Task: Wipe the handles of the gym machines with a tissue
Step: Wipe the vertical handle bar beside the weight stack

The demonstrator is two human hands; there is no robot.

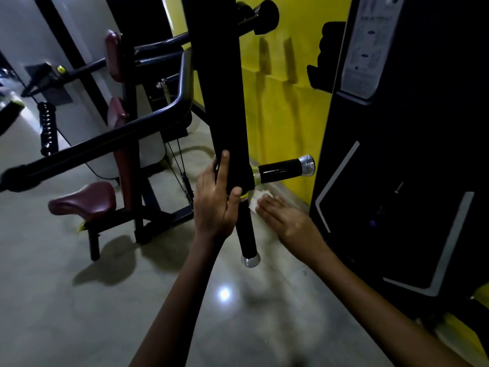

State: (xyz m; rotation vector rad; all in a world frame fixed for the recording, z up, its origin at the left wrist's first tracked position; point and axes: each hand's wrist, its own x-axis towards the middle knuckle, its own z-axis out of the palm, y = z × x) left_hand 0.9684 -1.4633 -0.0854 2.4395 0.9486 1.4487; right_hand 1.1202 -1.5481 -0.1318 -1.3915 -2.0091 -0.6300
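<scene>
A: Item one, the tissue [258, 198]?

B: White, crumpled, just right of the black upright arm [227, 102], at the point where its two handles branch. It lies under the fingertips of the right hand [287, 221], pressed toward the top of the lower handle.

A: The handles?

B: Lower handle [246, 234]: black grip, silver end cap, pointing down from the arm's foot. Side handle [284, 169]: black grip, silver cap, sticking out to the right of the arm, above the tissue.

A: The hands?

B: Left hand [215, 202]: fingers and thumb wrapped round the arm's lower end, gripping it. Right hand: fingers straight and flat, touching the tissue, not curled round anything.

A: Surroundings?

B: Left of the arm, a maroon seat [84, 200] on a black frame, with maroon back pads [116, 112] above it. Right of the arm, a yellow wall [280, 102], then a dark machine panel [407, 154] bearing a pale label [370, 46]. Below everything, a glossy grey floor [79, 313].
</scene>
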